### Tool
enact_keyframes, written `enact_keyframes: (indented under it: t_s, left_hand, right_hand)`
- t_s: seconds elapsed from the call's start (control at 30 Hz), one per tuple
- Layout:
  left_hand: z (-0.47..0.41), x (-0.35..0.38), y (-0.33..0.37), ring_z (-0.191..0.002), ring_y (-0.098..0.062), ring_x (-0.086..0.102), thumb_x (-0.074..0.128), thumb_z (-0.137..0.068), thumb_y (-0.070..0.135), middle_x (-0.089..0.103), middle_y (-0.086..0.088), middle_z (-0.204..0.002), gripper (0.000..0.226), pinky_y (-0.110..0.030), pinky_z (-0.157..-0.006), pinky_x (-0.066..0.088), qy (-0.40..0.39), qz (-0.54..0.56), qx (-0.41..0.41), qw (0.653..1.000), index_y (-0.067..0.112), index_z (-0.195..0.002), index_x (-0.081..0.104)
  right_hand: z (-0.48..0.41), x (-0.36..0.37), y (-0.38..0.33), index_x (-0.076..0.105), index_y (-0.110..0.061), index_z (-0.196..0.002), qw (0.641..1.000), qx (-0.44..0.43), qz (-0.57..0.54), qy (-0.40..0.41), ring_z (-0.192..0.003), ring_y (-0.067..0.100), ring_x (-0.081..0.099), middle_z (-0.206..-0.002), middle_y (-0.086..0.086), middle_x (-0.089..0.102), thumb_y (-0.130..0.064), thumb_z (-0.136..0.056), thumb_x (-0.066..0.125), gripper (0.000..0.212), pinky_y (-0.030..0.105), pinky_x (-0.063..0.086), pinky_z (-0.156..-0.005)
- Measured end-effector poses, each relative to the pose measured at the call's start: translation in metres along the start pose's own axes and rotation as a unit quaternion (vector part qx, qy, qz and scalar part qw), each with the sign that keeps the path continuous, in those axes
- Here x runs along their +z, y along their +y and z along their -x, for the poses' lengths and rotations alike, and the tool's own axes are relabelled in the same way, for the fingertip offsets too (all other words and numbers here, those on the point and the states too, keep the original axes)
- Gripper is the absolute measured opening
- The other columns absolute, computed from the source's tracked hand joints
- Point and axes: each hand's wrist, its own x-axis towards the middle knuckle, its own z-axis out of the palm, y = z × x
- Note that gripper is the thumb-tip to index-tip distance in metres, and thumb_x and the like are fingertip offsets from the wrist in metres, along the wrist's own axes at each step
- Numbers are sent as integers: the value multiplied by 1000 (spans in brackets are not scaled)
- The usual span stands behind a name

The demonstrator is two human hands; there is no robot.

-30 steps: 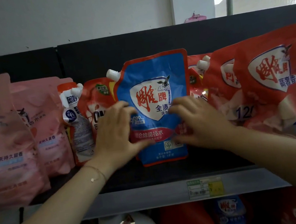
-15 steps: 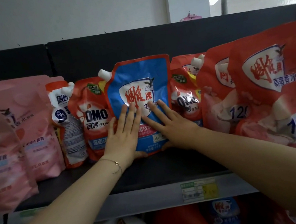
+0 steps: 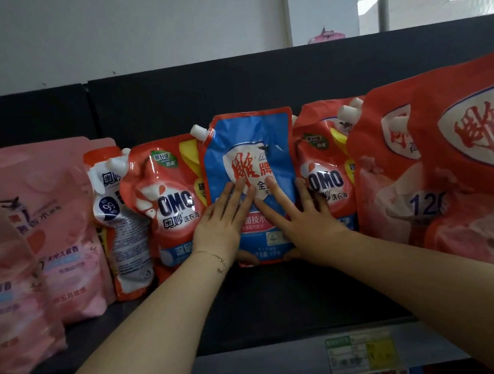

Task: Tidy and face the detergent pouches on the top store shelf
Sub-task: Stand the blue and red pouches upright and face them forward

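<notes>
because the blue pouch [image 3: 248, 141] has to stand straight with its label outward, both hands lie flat on its front: the left hand [image 3: 221, 220] and the right hand [image 3: 301, 213] press it with fingers [image 3: 234, 195] straight and spread wide, gripping nothing, thumbs low near its bottom edge. the pouch stands upright far back on the top shelf [image 3: 274, 305], between the left omo pouch [image 3: 170, 199] and the right omo pouch [image 3: 321, 155], overlapping both. flat palms seem chosen to seat the soft bag in the row without creasing it, and it looks about faced. further left a white-and-red pouch [image 3: 117, 213] stands turned partly sideways, so it likely needs turning next. the pink pouches [image 3: 60, 222] and the big red pouches [image 3: 476, 150] sit nearer the shelf's front, so the row is uneven.
</notes>
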Motion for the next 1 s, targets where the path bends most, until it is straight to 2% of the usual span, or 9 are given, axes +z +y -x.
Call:
enact_keyframes:
  t_s: [0.13,0.23,0.3,0.4,0.6,0.73,0.87,0.93,1.0]
  left_hand:
    - [11,-6,2,-146,-24,-16,53,-66,80,-29,-6,-154,132,-41,-117,2,17,-48,-4,999,15,-139,-35]
    - [34,-8,-7,-145,-29,15,60,-68,72,10,-10,-159,115,-44,-114,20,76,1,1,997,15,-153,5]
    - [50,-8,-22,-120,-31,50,71,-70,56,52,-11,-131,79,-42,-95,44,142,56,8,988,12,-132,49]
    - [70,-14,-43,-85,-24,53,71,-78,30,53,-5,-93,31,-36,-65,47,223,112,-56,967,10,-96,55]
    - [83,-29,-77,-84,-25,54,52,-95,20,54,-11,-97,22,-29,-66,34,256,316,-339,848,2,-107,45]
    - [73,-20,-85,-82,-24,61,54,-94,20,66,-5,-87,12,-29,-68,43,182,355,-342,851,11,-93,61]
    - [62,-19,-82,-63,-18,50,48,-95,15,55,-2,-64,32,-25,-50,30,158,449,-378,794,12,-64,54]
    - [61,-18,-82,-59,-16,47,46,-97,19,51,-2,-62,37,-25,-49,27,156,474,-390,774,14,-60,48]
    - [63,-19,-81,-58,-15,47,45,-96,18,51,-1,-61,36,-25,-48,27,158,459,-373,790,14,-61,47]
  right_hand:
    - [8,-11,-4,-37,-35,-140,1000,7,17,-3,-140,48,-21,-138,3,-55,-52,-84,63,116,58,13,-113]
    - [19,-26,-13,-11,-27,-151,998,9,59,35,-136,46,24,-155,14,-27,-49,-87,58,97,51,31,-106]
    - [26,-43,-25,27,-19,-145,994,-6,63,95,-117,38,49,-155,18,16,-43,-88,54,67,44,41,-93]
    - [27,-65,-50,48,-15,-123,987,-91,36,126,-109,30,53,-127,8,52,-36,-93,45,37,40,40,-87]
    - [0,-73,-106,40,-13,-133,983,-138,-75,98,-119,26,50,-132,7,50,-33,-92,51,47,40,39,-98]
    - [-11,-70,-129,24,-5,-145,985,-117,-102,74,-124,30,47,-140,13,42,-31,-90,57,69,41,41,-97]
    - [-14,-69,-136,21,-1,-144,985,-110,-119,63,-121,32,48,-139,18,40,-28,-90,57,70,38,46,-90]
    - [-15,-67,-140,11,1,-148,987,-99,-118,45,-128,37,43,-147,24,29,-29,-91,56,79,42,44,-96]
    - [-15,-63,-147,-2,3,-150,990,-88,-106,16,-137,43,29,-153,30,11,-32,-92,56,89,47,38,-106]
